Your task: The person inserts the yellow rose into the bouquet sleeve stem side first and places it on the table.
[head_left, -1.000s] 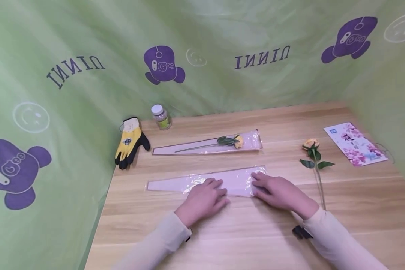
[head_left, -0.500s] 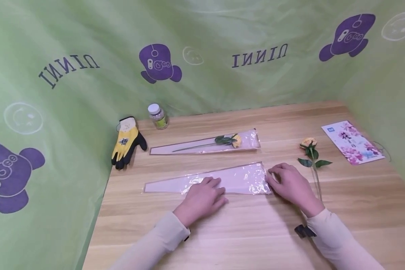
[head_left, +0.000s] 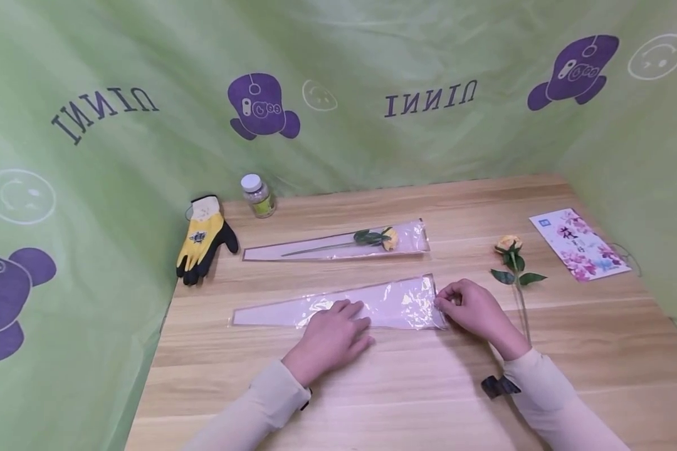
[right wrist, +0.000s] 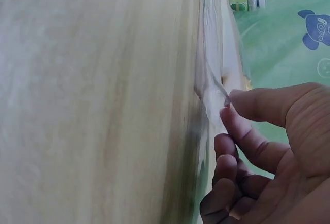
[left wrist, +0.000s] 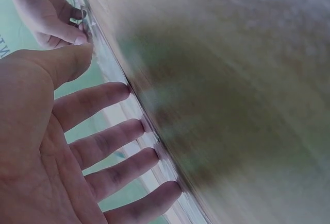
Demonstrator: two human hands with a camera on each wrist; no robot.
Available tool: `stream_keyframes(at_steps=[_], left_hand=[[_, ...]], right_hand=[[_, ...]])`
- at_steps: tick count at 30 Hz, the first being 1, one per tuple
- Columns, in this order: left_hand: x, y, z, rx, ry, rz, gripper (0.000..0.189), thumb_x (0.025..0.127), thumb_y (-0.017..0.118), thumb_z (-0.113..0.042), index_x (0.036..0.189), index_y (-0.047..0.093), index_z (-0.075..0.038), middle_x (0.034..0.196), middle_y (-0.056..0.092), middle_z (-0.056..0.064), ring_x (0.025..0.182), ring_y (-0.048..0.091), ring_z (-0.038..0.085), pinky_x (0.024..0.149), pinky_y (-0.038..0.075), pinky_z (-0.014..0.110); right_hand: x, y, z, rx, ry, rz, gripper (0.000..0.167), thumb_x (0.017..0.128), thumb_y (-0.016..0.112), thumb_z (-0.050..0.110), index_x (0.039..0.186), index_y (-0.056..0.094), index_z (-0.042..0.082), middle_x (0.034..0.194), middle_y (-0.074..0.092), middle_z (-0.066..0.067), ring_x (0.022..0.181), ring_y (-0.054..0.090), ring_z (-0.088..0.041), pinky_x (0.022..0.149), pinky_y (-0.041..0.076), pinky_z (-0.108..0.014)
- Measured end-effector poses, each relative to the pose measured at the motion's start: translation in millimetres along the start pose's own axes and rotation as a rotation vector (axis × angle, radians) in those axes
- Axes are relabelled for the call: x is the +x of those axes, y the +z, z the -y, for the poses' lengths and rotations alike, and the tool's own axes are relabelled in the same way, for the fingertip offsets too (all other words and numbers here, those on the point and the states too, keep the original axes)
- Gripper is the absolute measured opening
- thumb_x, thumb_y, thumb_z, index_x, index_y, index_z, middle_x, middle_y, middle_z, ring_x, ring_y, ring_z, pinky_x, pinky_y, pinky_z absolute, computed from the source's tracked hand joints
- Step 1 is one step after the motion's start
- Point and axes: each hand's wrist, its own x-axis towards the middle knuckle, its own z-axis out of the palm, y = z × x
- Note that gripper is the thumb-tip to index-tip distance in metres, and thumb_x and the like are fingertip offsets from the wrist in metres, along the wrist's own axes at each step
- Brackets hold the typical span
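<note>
A tapered clear plastic flower sleeve [head_left: 386, 299] with a pale pink face lies flat across the middle of the table, its wide end to the right. My left hand [head_left: 331, 335] rests on its near part with spread, fairly straight fingers; in the left wrist view the fingertips [left wrist: 149, 126] touch the film. At the wide end, my right hand [head_left: 476, 310] pinches the film's edge between thumb and forefinger. The right wrist view shows that edge [right wrist: 219, 87] lifted a little at the pinch. An artificial yellow rose [head_left: 509, 246] lies right of this hand, its lower stem hidden by the forearm.
Behind lies a second sleeve [head_left: 310, 248] with another yellow rose [head_left: 390, 238] on it. A yellow and black work glove [head_left: 205, 241] and a white-capped bottle [head_left: 258, 197] are at back left. A floral printed packet [head_left: 581, 244] lies at right. Green fabric [head_left: 361, 144] walls the table.
My right hand has gone from lying on the sleeve to its wide end, where it now pinches the edge. The left hand stays on the sleeve. The head view has shifted slightly.
</note>
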Motion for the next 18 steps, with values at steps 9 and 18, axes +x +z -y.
stream_keyframes(at_steps=[9, 18], left_hand=[[-0.1, -1.4, 1.7, -0.003, 0.014, -0.008, 0.042, 0.101, 0.054, -0.055, 0.127, 0.071, -0.026, 0.148, 0.053, 0.005, 0.133, 0.049, 0.028, 0.088, 0.06, 0.049], [5.4, -1.0, 3.6, -0.061, -0.01, -0.068, 0.039, 0.101, 0.056, -0.051, 0.123, 0.073, -0.023, 0.139, 0.06, 0.004, 0.125, 0.055, 0.025, 0.083, 0.062, 0.044]], right_hand=[[-1.8, 1, 6, 0.131, -0.049, -0.003, 0.014, 0.098, 0.07, 0.024, 0.094, 0.074, 0.01, 0.104, 0.07, -0.005, 0.093, 0.062, -0.022, 0.08, 0.054, -0.039], [-0.5, 0, 13, 0.15, -0.021, -0.012, 0.019, 0.098, 0.07, 0.025, 0.101, 0.076, 0.008, 0.09, 0.071, 0.0, 0.081, 0.063, -0.017, 0.069, 0.055, -0.03]])
